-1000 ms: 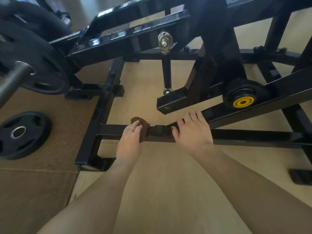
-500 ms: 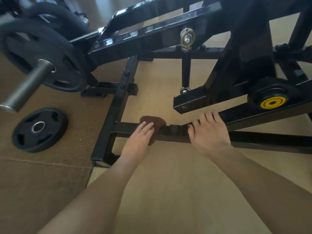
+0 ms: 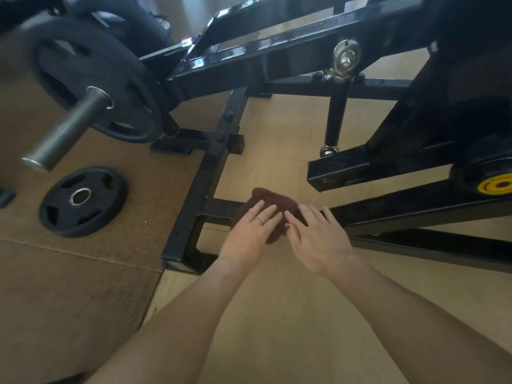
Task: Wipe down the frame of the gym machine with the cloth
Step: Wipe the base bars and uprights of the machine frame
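Note:
The gym machine's black steel frame [image 3: 210,167] fills the upper half of the view, with a low crossbar running along the floor. A dark brown cloth [image 3: 273,199] is draped over that crossbar near its left corner. My left hand [image 3: 253,234] lies flat on the cloth with straight fingers, a ring on one of them. My right hand [image 3: 318,236] sits just to the right, fingers straight, its fingertips touching the cloth's right edge where the slanted bar meets the crossbar.
A loaded black weight plate [image 3: 91,87] on a steel sleeve [image 3: 66,131] juts out at the upper left. A loose plate [image 3: 83,200] lies on the brown mat to the left. A yellow-centred roller [image 3: 496,184] sits at the right edge. Light wooden floor lies beneath my arms.
My right hand has left the slanted bar and moved left onto the cloth's edge. The cloth now lies spread wider under my left hand. The view has shifted left.

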A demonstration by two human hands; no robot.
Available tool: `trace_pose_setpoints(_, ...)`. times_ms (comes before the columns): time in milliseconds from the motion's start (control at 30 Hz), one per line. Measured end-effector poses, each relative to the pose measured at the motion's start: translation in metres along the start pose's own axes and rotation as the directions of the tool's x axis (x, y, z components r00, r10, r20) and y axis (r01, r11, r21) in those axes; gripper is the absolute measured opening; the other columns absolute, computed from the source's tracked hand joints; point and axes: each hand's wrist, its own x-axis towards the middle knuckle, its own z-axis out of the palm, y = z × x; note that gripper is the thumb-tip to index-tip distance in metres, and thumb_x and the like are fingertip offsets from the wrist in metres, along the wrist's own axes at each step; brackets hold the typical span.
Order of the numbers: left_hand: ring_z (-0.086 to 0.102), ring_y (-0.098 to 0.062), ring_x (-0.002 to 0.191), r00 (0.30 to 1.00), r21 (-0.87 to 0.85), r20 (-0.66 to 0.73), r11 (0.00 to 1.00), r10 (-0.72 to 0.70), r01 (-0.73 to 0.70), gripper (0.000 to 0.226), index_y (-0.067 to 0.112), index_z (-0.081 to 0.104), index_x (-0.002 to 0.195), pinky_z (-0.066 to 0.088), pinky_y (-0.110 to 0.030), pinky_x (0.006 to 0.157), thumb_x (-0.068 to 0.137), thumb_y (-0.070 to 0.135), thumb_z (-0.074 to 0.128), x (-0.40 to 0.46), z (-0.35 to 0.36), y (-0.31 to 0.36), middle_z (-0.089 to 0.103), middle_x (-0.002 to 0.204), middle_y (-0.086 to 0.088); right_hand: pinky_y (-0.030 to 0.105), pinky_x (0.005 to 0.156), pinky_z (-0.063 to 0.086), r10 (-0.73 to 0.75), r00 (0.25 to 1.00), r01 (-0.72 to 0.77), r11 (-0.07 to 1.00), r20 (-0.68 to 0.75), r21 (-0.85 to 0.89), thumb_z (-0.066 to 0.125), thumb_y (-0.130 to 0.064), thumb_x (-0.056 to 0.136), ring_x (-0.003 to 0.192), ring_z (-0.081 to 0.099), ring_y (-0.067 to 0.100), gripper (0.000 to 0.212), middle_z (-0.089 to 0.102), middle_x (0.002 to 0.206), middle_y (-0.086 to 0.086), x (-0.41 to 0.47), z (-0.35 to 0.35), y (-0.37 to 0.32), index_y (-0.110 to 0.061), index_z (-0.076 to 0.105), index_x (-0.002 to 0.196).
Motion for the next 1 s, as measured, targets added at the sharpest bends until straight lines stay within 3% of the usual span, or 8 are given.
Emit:
trace_pose_setpoints(233, 0.006, -0.016, 0.157, 0.928, -0.016, -0.058, 0.929, -0.369, 0.369, 0.076, 0.026, 0.028, 0.159, 0.014, -0.040, 0.125, 0.095, 0.000, 0.060, -0.018, -0.027, -0.075, 0.023, 0.168, 0.006, 0.045, 0.129, 0.000, 0.017, 0.999, -0.014, 0.997, 0.041, -0.080, 0.011, -0.047, 0.109, 0.158, 0.005, 0.020, 0.058, 0.012, 0.172, 0.003, 0.000, 0.004, 0.000, -0.027, 0.017, 0.163)
trace_pose_setpoints(333, 0.005, -0.018, 0.157, 0.931, -0.024, -0.083, 0.935, -0.355, 0.355, 0.077, 0.024, 0.027, 0.159, 0.010, -0.043, 0.125, 0.095, 0.002, 0.063, -0.009, -0.021, -0.042, 0.024, 0.167, 0.004, 0.047, 0.129, 0.001, 0.015, 0.998, -0.011, 0.998, 0.060, -0.059, 0.012, -0.046, 0.109, 0.158, 0.006, 0.022, 0.059, 0.013, 0.171, 0.004, 0.001, -0.001, -0.002, -0.025, 0.018, 0.163)
trace_pose_setpoints(433, 0.001, -0.017, 0.157, 0.985, 0.013, -0.003, 0.985, -0.172, 0.172, 0.078, 0.025, 0.026, 0.160, 0.012, -0.050, 0.127, 0.095, -0.002, 0.061, -0.004, -0.010, -0.010, 0.021, 0.168, 0.005, 0.047, 0.129, 0.003, -0.006, 0.997, 0.007, 1.000, 0.076, -0.014, 0.013, -0.043, 0.109, 0.158, 0.009, 0.021, 0.057, 0.016, 0.170, 0.004, 0.002, -0.006, 0.001, -0.024, 0.023, 0.162)
trace_pose_setpoints(533, -0.001, -0.016, 0.157, 0.994, 0.042, 0.053, 0.995, -0.096, 0.094, 0.079, 0.027, 0.024, 0.161, 0.016, -0.048, 0.127, 0.096, 0.003, 0.063, -0.005, -0.012, -0.013, 0.017, 0.169, 0.006, 0.046, 0.129, 0.003, -0.020, 0.996, 0.025, 0.998, 0.091, -0.059, 0.014, -0.041, 0.109, 0.158, 0.009, 0.021, 0.057, 0.015, 0.171, 0.005, 0.001, -0.004, 0.004, -0.024, 0.020, 0.163)
trace_pose_setpoints(600, 0.000, -0.015, 0.157, 0.985, 0.046, 0.045, 0.985, -0.166, 0.164, 0.079, 0.029, 0.026, 0.160, 0.013, -0.044, 0.126, 0.095, 0.008, 0.066, -0.017, -0.019, -0.031, 0.017, 0.169, 0.008, 0.046, 0.129, 0.005, -0.012, 0.995, 0.022, 0.994, 0.095, -0.110, 0.015, -0.041, 0.108, 0.156, 0.015, 0.025, 0.058, 0.020, 0.168, 0.009, 0.002, -0.005, -0.001, -0.021, 0.023, 0.163)
trace_pose_setpoints(733, 0.001, -0.014, 0.157, 0.880, -0.059, -0.017, 0.879, -0.474, 0.473, 0.074, 0.029, 0.033, 0.157, 0.016, -0.040, 0.125, 0.095, 0.000, 0.062, -0.048, -0.037, -0.075, 0.012, 0.169, 0.012, 0.047, 0.128, 0.011, -0.047, 0.996, 0.061, 0.982, 0.080, -0.181, 0.016, -0.046, 0.107, 0.148, 0.032, 0.031, 0.064, 0.040, 0.156, 0.014, 0.013, -0.005, -0.016, -0.009, 0.038, 0.154)
trace_pose_setpoints(867, 0.003, -0.015, 0.157, 0.845, -0.136, -0.056, 0.843, -0.531, 0.521, 0.067, 0.025, 0.037, 0.156, 0.016, -0.038, 0.125, 0.098, -0.004, 0.053, -0.062, -0.035, -0.068, 0.016, 0.168, 0.011, 0.048, 0.129, 0.006, -0.066, 0.992, 0.093, 0.959, 0.108, -0.269, 0.017, -0.047, 0.106, 0.155, 0.014, 0.035, 0.071, 0.020, 0.167, 0.018, 0.012, 0.007, -0.017, -0.002, 0.013, 0.161)
trace_pose_setpoints(1000, 0.008, -0.016, 0.156, 0.821, -0.144, -0.079, 0.821, -0.565, 0.552, 0.061, 0.023, 0.039, 0.155, 0.017, -0.038, 0.125, 0.099, 0.002, 0.052, -0.091, -0.035, -0.064, 0.023, 0.166, 0.009, 0.045, 0.129, 0.006, -0.111, 0.990, 0.132, 0.947, 0.087, -0.292, 0.019, -0.045, 0.106, 0.157, 0.012, 0.032, 0.070, 0.018, 0.168, 0.015, 0.011, 0.009, -0.007, -0.003, 0.010, 0.162)
